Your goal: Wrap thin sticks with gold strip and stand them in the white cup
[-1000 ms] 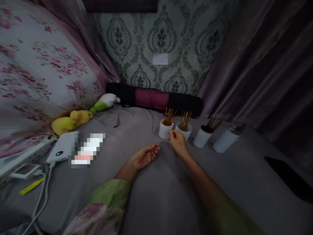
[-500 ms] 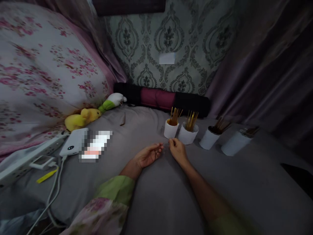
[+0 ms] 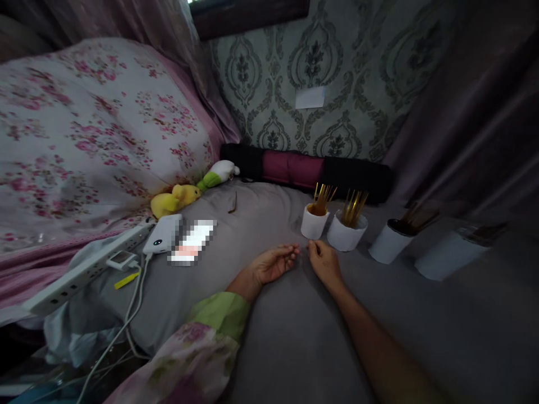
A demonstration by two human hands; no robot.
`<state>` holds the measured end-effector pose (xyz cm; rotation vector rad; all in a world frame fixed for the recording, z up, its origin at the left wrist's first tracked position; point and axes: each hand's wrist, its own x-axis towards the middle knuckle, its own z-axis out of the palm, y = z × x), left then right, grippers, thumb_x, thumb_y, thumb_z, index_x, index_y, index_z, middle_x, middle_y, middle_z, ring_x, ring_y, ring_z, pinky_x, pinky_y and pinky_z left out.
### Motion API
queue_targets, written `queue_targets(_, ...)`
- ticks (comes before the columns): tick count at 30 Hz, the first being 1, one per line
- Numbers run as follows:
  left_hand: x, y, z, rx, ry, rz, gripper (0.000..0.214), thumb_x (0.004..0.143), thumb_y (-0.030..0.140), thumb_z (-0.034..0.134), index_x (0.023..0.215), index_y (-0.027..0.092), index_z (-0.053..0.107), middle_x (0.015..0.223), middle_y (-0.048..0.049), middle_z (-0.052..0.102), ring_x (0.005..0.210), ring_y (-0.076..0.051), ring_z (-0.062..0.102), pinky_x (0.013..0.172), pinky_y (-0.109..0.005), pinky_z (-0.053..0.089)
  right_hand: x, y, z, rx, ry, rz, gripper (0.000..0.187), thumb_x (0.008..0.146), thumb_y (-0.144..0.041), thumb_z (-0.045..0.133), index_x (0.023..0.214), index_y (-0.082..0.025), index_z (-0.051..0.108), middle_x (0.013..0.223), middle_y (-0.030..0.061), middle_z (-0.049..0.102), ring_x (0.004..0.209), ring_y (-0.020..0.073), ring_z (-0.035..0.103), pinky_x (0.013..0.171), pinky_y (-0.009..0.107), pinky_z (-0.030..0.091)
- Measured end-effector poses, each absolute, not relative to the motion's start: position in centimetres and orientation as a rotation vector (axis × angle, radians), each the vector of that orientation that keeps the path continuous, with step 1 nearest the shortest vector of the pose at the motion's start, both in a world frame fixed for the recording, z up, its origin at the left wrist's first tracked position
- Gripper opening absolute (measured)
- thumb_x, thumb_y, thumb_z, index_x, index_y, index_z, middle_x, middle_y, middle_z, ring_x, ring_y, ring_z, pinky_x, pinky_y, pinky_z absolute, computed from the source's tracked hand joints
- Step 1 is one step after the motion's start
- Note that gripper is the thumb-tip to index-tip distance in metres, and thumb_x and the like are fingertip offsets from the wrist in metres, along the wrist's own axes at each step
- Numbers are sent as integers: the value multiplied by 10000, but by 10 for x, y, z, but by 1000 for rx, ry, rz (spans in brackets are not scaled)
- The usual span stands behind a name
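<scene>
My left hand (image 3: 275, 263) rests palm up on the grey bed sheet (image 3: 295, 336), fingers loosely curled, nothing in it that I can see. My right hand (image 3: 325, 261) lies just to its right, thumb and fingers pinched together; what they hold, if anything, is too small to make out. Just beyond the hands stand two white cups: the left cup (image 3: 314, 221) holds golden-brown sticks, and so does the right cup (image 3: 347, 233).
Two more white cups (image 3: 387, 242) (image 3: 446, 257) with dark sticks stand further right. A black and maroon bolster (image 3: 303, 171) lies against the wall. At left are a floral pillow (image 3: 84, 134), yellow plush toy (image 3: 172, 200), white power bank (image 3: 162, 242), power strip (image 3: 80, 272) and cables.
My right hand has drawn back from the left cup towards me and sits beside my left hand. The view has swung left.
</scene>
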<state>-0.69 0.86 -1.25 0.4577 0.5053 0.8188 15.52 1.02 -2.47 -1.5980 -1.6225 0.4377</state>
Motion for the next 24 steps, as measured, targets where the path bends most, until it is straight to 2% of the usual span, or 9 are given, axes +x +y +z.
queue_targets(9,-3,10,-15,455,551,857,162,780,17,485,882,51,607,748,-69,623,612,-65,559,562,-158,449,155,11,-26,-1612,-1629,434,329,839,-347,350,765,-173,619,724,50,651,628,145,560,574,230,352)
queue_targets(24,6,8,10,366,777,800,147,802,27,446,766,49,587,633,-47,590,495,-47,520,480,-132,431,156,9,-29,-1616,-1650,401,320,849,-327,357,776,-174,628,749,55,658,673,146,568,585,226,338)
